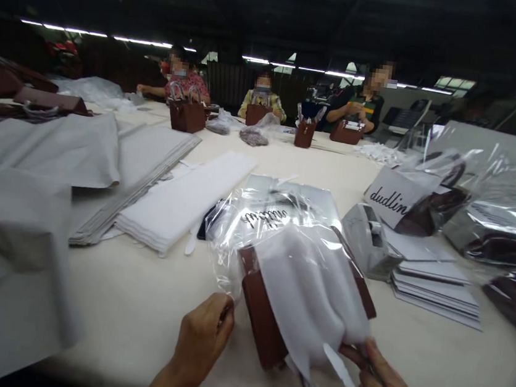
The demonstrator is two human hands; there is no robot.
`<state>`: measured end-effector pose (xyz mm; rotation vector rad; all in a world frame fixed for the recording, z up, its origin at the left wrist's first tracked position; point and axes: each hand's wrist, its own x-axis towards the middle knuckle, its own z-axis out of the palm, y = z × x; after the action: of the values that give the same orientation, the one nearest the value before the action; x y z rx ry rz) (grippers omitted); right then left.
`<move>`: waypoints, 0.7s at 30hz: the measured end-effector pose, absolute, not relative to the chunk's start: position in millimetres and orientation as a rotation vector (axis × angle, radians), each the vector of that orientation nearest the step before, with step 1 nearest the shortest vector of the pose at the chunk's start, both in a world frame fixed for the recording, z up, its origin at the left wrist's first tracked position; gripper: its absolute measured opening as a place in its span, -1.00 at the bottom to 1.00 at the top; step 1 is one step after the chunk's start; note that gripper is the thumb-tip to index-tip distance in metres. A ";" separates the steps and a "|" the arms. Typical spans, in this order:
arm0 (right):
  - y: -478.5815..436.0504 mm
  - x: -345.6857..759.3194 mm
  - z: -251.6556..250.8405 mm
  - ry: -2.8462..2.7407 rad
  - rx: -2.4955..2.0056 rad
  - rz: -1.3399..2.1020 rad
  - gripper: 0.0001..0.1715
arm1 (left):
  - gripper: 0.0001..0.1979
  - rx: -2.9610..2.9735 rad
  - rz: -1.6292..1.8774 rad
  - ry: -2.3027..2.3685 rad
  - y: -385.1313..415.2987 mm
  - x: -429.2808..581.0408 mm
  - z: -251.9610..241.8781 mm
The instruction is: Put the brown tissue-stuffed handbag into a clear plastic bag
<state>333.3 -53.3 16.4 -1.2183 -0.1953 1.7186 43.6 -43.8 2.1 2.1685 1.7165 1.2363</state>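
Note:
A brown handbag [266, 319] lies on the table in front of me, with white sheet padding [308, 280] across it. A clear plastic bag [229, 240] covers its far part, and dark script lettering shows beneath the plastic. My left hand [204, 336] is closed at the left edge of the plastic, pinching it. At the handbag's near right corner, my right hand [385, 385] has its fingers closed on the bag; its exact hold is partly hidden. A handle wrapped in white [344, 377] hangs towards me beside that hand.
To the left lie folded white sheets [187, 198] and grey-white sheets [144, 168]. A grey tape dispenser [369, 240] stands right of the handbag, near stacked white cards [438, 288]. Plastic-wrapped bags [496, 227] fill the right side. Several co-workers sit across the table with brown handbags [187, 116].

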 end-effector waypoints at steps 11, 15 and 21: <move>-53.0 310.1 20.4 -0.369 -1.200 1.558 -0.43 | -0.59 2.880 1.129 1.844 22.8 101.6 103.3; -52.7 309.1 21.7 -0.361 -1.199 1.554 -0.41 | -0.86 3.034 0.892 1.688 51.5 127.4 112.6; -43.5 292.4 13.8 -0.426 -1.076 1.525 -0.46 | -0.85 3.227 0.945 0.826 8.0 163.3 105.7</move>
<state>292.4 -43.5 13.8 -1.0762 -0.4263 1.5247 163.3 8.0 105.7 3.2272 0.8257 0.9445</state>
